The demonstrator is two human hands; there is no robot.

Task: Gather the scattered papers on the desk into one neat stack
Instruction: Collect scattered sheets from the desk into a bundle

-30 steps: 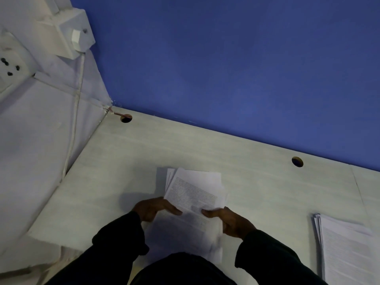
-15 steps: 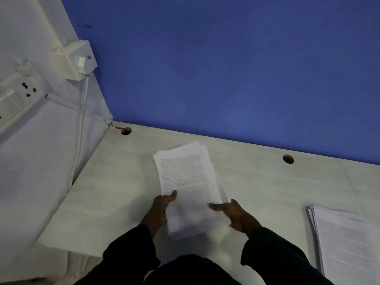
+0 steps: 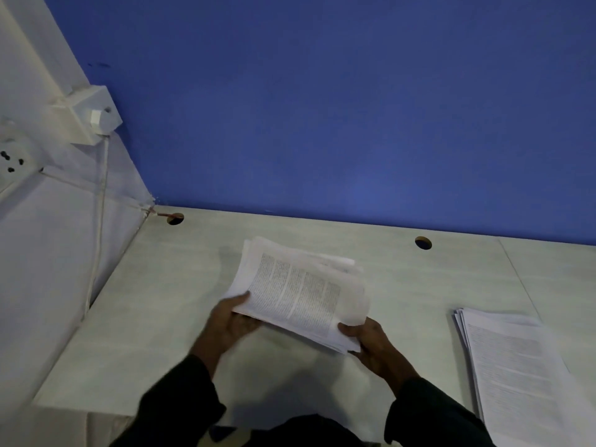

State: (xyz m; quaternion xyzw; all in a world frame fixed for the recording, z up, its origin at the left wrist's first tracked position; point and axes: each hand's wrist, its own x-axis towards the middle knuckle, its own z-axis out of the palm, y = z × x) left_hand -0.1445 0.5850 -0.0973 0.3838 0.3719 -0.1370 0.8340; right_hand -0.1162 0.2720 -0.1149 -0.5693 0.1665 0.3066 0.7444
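Observation:
I hold a bundle of printed white papers [image 3: 300,291] above the middle of the pale desk [image 3: 154,333], turned sideways so the text lines run across. My left hand [image 3: 230,321] grips the bundle's near left corner, thumb on top. My right hand [image 3: 371,341] grips its near right corner. The far sheets of the bundle fan out unevenly. A second stack of printed papers [image 3: 512,369] lies flat on the desk at the right, reaching the frame's bottom edge.
A blue wall [image 3: 322,108] runs behind the desk. Two round cable holes [image 3: 175,218] [image 3: 423,242] sit near the desk's back edge. On the white wall at left hang a switch box [image 3: 88,119], a socket [image 3: 13,161] and a cable [image 3: 96,246].
The bundle was lifted off the desk and turned from upright to sideways. Both hands rose with it and shifted to its near corners.

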